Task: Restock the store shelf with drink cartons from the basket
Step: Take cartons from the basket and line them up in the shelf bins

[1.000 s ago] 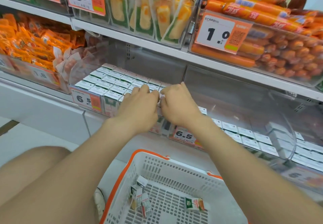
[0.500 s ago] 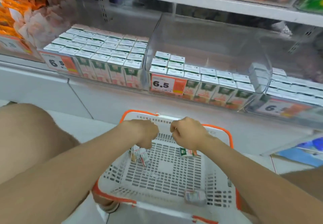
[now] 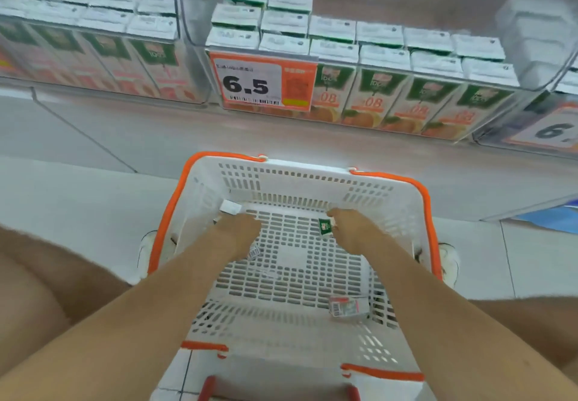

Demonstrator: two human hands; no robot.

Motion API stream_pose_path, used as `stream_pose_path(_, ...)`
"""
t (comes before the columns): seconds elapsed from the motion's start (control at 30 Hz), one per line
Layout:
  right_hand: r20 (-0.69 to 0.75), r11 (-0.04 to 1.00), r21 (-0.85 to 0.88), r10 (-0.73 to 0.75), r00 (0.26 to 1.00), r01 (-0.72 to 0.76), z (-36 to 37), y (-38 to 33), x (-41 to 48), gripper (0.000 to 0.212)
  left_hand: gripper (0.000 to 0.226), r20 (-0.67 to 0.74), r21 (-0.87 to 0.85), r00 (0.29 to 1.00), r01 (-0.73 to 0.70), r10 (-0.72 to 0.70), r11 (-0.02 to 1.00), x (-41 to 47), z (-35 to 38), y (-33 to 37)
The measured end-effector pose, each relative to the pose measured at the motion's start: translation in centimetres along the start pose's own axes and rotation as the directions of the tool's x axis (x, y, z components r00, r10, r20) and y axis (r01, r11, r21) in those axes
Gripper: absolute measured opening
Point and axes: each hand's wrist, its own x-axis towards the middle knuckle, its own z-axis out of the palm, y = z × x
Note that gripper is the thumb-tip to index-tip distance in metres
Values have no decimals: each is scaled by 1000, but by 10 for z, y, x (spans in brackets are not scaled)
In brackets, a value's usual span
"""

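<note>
Left hand: fingers folded beneath it in the basket's far-left corner; grip unclear.
Right hand: fingers curled out of sight; hold unclear.
Barcoded carton: mostly under left wrist.
Near-right carton: print blurred.
Price tag beyond the basket's far-right corner: cut after "6".

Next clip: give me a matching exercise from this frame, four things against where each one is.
Things
1. price tag
2. left hand
3. right hand
4. lone carton

Places
A. near right part of the basket floor, untouched
B. front of the clear shelf bin
C. far left part of the basket, over cartons
D. far right part of the basket floor, beside a green-faced carton

Pairs: 1-B, 2-C, 3-D, 4-A
</note>
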Motion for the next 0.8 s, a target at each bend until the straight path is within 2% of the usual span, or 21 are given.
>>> stream_pose_path(0.07, 33, 999, -26, -18, 999, 19, 16, 7, 7, 60, 45, -10, 50, 1000, 3, -3, 999, 15, 23, 1)
stream_pose_path(0.13, 0, 991, -124, -48, 999, 48, 29, 11, 13, 71, 56, -37, 152, 999, 18, -13, 988, 26, 41, 5)
stream_pose_path(0.23, -61, 958, -284, -68, 996, 48, 45, 8, 18, 84, 48, -101, 276, 994, 74, -47, 958, 35, 53, 10)
stream_pose_path(0.37, -12, 898, -433, -89, 996, 75, 54, 3, 20, 71, 34, -155, 363, 988, 53, 4, 930, 46, 58, 10)
stream_pose_path(0.47, 36, 889, -448, -88, 995, 95, 50, 6, 23, 65, 41, -138, 391, 990, 18, 40, 920, 47, 56, 10)
stream_pose_path(0.53, 15, 892, -447, -66, 998, 66, 49, 7, 22, 56, 44, -125, 370, 990, -18, 69, 929, 43, 52, 10)
stream_pose_path(0.6, 15, 940, -341, -21, 1000, 25, 47, 5, 19, 47, 47, -104, 252, 990, -62, 91, 966, 42, 51, 7)
stream_pose_path(0.67, 98, 1000, 7, 2, 995, -2, 38, -1, 13, 32, 50, -97, -67, 992, -82, 75, 994, 40, 44, 7)
stream_pose_path(0.73, 171, 938, 347, -46, 984, -17, 25, -9, 9, 26, 49, -38, -439, 998, -64, 53, 896, 35, 30, 8)
stream_pose_path(0.8, 199, 853, 522, -89, 976, -29, 8, -17, 1, 29, 57, 56, -668, 996, -14, 69, 744, 26, 14, 7)
